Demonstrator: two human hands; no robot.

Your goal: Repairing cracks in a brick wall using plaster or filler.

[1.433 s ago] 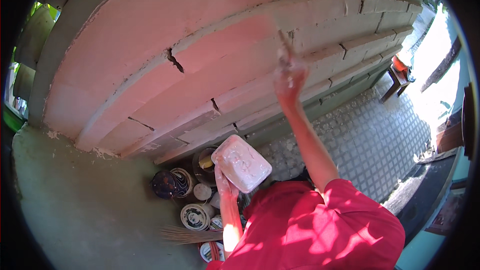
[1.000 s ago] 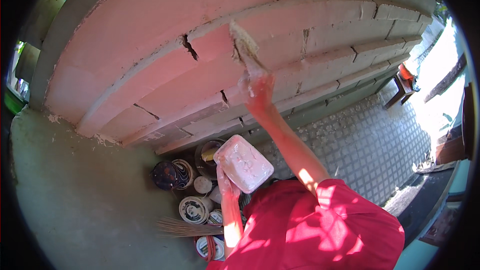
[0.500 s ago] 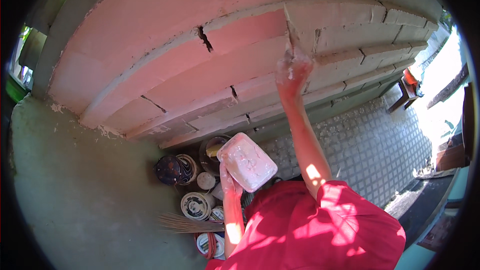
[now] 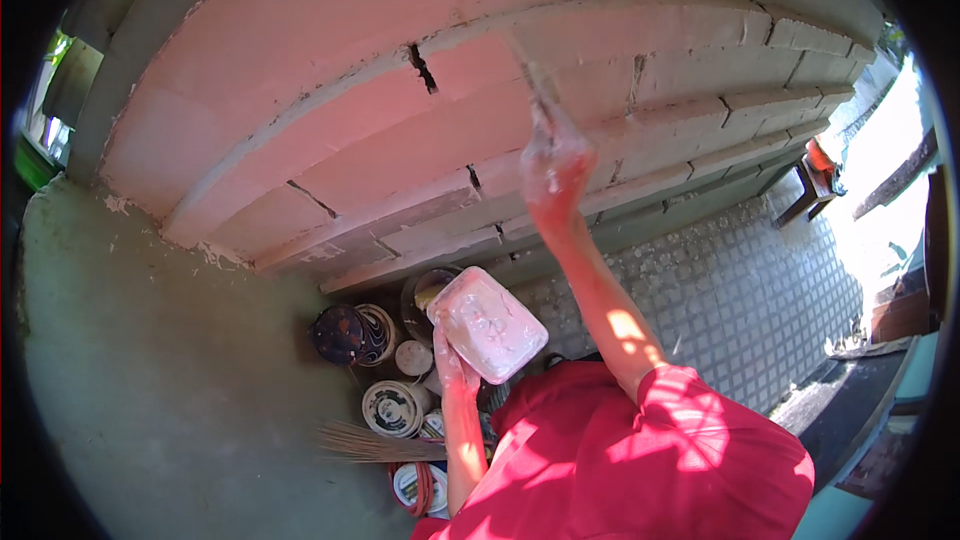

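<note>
My right hand point(image 4: 558, 165) is closed round a paint-smeared brush point(image 4: 538, 85), its far end blurred against the pink-painted stepped wall point(image 4: 300, 160) in the upper middle of the head view. My left hand point(image 4: 450, 360) grips the left side of a shallow rectangular tub point(image 4: 492, 325) coated in pale pink paint, held low in the middle. The wall has dark vertical cracks and grooves, with paler, greyer blocks toward the right.
Several paint buckets point(image 4: 392, 410) and a dark round container point(image 4: 335, 335) stand below my left hand, beside a twig broom point(image 4: 365, 445). Grey tiled floor point(image 4: 740, 300) runs right to a small wooden stool point(image 4: 800, 200) with an orange object on it. A green-grey surface point(image 4: 180, 390) fills the left.
My right hand swept left, then right along the wall, and has now moved a little left and down again with the brush. The tub in my left hand has barely shifted.
</note>
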